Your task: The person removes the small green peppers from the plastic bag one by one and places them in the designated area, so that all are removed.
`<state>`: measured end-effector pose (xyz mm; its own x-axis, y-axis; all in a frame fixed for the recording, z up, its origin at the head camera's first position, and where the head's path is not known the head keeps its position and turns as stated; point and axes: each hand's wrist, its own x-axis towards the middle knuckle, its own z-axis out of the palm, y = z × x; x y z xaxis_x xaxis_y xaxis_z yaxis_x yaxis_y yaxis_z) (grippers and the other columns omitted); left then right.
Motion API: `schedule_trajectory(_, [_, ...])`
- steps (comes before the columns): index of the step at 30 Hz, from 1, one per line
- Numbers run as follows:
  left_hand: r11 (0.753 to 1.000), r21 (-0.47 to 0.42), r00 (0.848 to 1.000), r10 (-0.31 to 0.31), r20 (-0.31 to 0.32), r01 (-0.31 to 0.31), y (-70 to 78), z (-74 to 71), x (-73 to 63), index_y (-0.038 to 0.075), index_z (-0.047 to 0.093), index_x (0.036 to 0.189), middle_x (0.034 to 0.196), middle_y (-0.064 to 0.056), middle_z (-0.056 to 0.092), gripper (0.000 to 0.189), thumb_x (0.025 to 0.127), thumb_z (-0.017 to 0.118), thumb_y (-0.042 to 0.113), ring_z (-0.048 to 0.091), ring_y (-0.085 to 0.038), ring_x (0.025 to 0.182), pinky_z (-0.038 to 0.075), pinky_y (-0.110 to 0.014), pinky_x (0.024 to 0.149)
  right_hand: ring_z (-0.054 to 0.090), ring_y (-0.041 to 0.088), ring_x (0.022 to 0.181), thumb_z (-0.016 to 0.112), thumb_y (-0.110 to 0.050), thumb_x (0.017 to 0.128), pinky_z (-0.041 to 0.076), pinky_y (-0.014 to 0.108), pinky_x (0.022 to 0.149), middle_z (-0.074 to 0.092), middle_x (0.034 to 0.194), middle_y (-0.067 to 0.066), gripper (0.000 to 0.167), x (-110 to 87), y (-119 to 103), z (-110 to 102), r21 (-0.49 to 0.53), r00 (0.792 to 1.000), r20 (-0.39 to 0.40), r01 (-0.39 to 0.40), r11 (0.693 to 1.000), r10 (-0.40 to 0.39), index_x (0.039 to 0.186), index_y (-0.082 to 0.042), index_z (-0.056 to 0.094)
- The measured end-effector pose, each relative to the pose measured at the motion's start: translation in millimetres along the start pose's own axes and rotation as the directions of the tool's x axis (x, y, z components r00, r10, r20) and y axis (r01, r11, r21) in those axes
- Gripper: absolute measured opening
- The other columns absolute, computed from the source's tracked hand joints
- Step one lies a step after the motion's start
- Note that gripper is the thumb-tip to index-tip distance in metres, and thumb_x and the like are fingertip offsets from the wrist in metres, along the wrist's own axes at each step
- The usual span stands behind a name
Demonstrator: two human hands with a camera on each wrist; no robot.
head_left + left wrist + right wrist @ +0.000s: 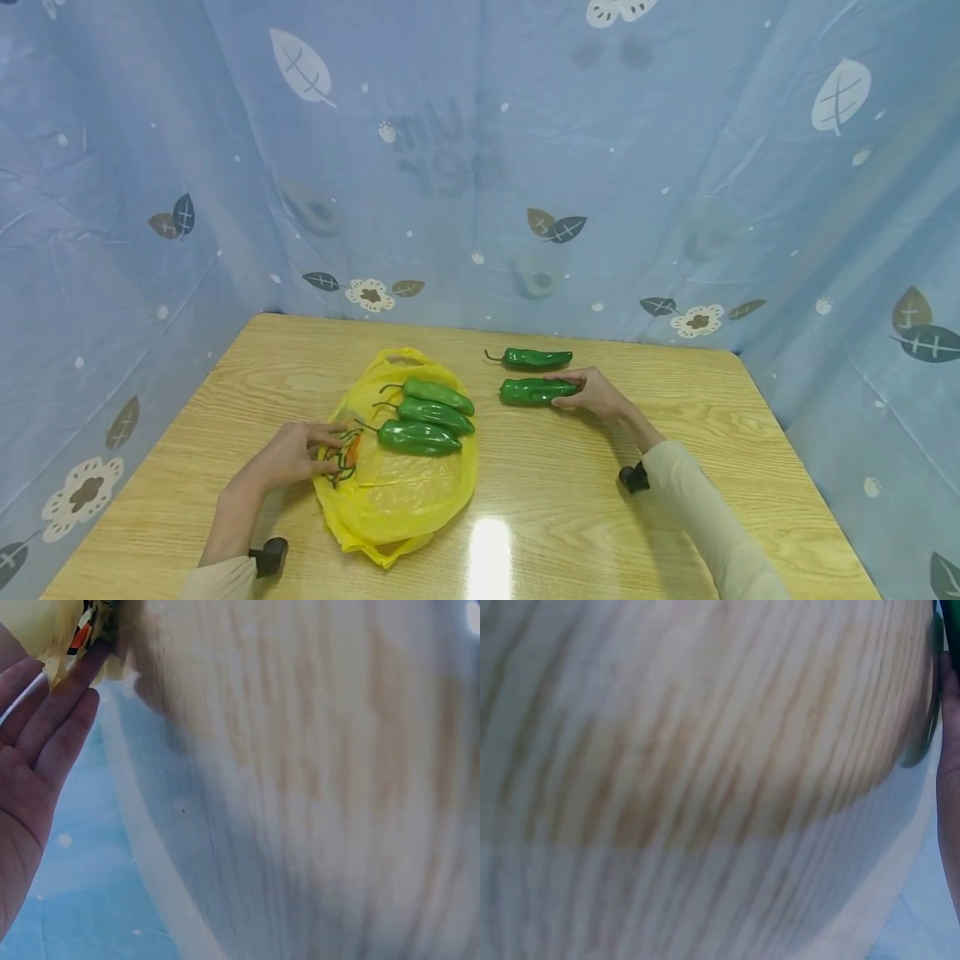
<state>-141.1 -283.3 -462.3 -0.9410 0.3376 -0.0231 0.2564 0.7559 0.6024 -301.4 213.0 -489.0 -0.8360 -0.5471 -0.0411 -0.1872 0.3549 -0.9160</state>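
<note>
A yellow plastic bag (397, 492) lies flat on the table, with three green peppers (420, 437) side by side on it, stems to the left. My left hand (288, 454) pinches the bag's left edge by its printed patch; the left wrist view has the fingers (64, 712) against the yellow plastic (34, 626). To the right of the bag, my right hand (596, 393) grips the right end of another green pepper (531, 391), thumb on the near side. Only a sliver of that hand (950, 742) enters the right wrist view.
One more green pepper (536, 358) lies just behind the gripped one, its stem pointing left. The wooden table (570, 517) meets a blue patterned curtain (480, 167) at the back and both sides. Glare marks the tabletop's near middle.
</note>
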Motion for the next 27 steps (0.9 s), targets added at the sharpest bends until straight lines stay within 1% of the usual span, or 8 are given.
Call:
schedule_trajectory(5, [1.0,0.004,1.0,-0.004,-0.007,0.004,0.9,-0.2,-0.2,0.003,0.074,0.105,0.13,-0.019,0.058,0.032,0.077,0.081,0.016,0.05,-0.045,0.12,0.047,-0.055,0.093,0.061,0.013,0.098,0.077,-0.008,0.081,0.054,0.023,0.077,0.056,0.132,0.021,0.051,2.8,0.3,-2.2,0.008,1.0,0.026,-0.008,1.0,0.008,0.129,-0.001,0.06])
schedule_trajectory(12, [1.0,0.018,1.0,0.013,-0.011,-0.013,-0.9,0.1,0.8,0.004,0.074,0.105,0.129,-0.018,0.059,0.031,0.077,0.081,0.016,0.051,-0.045,0.119,0.047,-0.055,0.094,0.062,0.008,0.089,0.074,-0.003,0.083,0.054,0.022,0.073,0.059,0.127,0.02,0.051,7.3,3.7,-6.1,0.06,0.997,0.077,-0.011,0.998,0.007,0.131,0.004,0.057])
schedule_trajectory(16, [1.0,0.004,1.0,0.003,-0.009,-0.003,-2.6,1.0,0.0,0.003,0.074,0.106,0.131,-0.018,0.058,0.032,0.077,0.08,0.015,0.049,-0.045,0.121,0.046,-0.054,0.095,0.057,0.005,0.072,0.073,-0.005,0.084,0.049,0.02,0.066,0.065,0.115,0.021,0.051,9.5,3.6,-7.1,0.022,0.995,0.095,0.001,1.0,-0.004,0.132,0.003,0.056])
schedule_trajectory(20, [1.0,-0.008,1.0,-0.001,-0.008,0.0,-2.0,1.7,0.2,0.002,0.073,0.107,0.132,-0.018,0.057,0.032,0.078,0.08,0.015,0.048,-0.046,0.122,0.046,-0.054,0.095,0.05,0.006,0.063,0.073,-0.006,0.085,0.044,0.02,0.061,0.062,0.12,0.024,0.051,9.4,3.1,-8.6,-0.029,0.994,0.106,0.019,0.999,-0.016,0.132,0.003,0.055])
schedule_trajectory(21, [1.0,-0.009,1.0,-0.006,-0.01,0.006,-1.5,1.8,0.0,0.003,0.073,0.107,0.132,-0.017,0.057,0.032,0.078,0.08,0.015,0.048,-0.045,0.122,0.046,-0.054,0.095,0.051,0.006,0.064,0.073,-0.005,0.085,0.044,0.02,0.061,0.06,0.125,0.024,0.052,9.4,3.0,-8.8,-0.03,0.994,0.111,0.021,0.999,-0.018,0.133,0.004,0.055])
schedule_trajectory(23, [1.0,-0.01,1.0,-0.002,-0.011,0.002,-1.1,1.8,-0.3,0.002,0.073,0.107,0.132,-0.018,0.057,0.032,0.078,0.079,0.014,0.049,-0.046,0.121,0.047,-0.054,0.094,0.053,0.006,0.066,0.072,-0.005,0.085,0.046,0.021,0.062,0.057,0.129,0.024,0.052,9.4,2.5,-8.7,-0.014,0.993,0.117,0.017,1.0,-0.015,0.133,0.004,0.054])
schedule_trajectory(26, [1.0,-0.006,1.0,-0.007,-0.016,0.007,-0.9,1.7,-1.1,0.003,0.074,0.107,0.132,-0.017,0.057,0.031,0.078,0.079,0.014,0.049,-0.045,0.121,0.047,-0.054,0.093,0.058,0.006,0.071,0.072,-0.004,0.085,0.049,0.022,0.063,0.056,0.129,0.024,0.052,10.1,1.7,-8.1,0.02,0.993,0.122,0.006,1.0,-0.009,0.133,0.005,0.054])
schedule_trajectory(27, [1.0,-0.003,1.0,-0.011,-0.018,0.011,-1.0,1.6,-1.4,0.003,0.074,0.106,0.132,-0.017,0.057,0.031,0.078,0.079,0.014,0.049,-0.045,0.121,0.046,-0.054,0.094,0.06,0.006,0.076,0.072,-0.003,0.085,0.051,0.022,0.065,0.055,0.13,0.025,0.052,10.2,1.1,-8.0,0.034,0.992,0.123,0.001,0.999,-0.005,0.133,0.005,0.054])
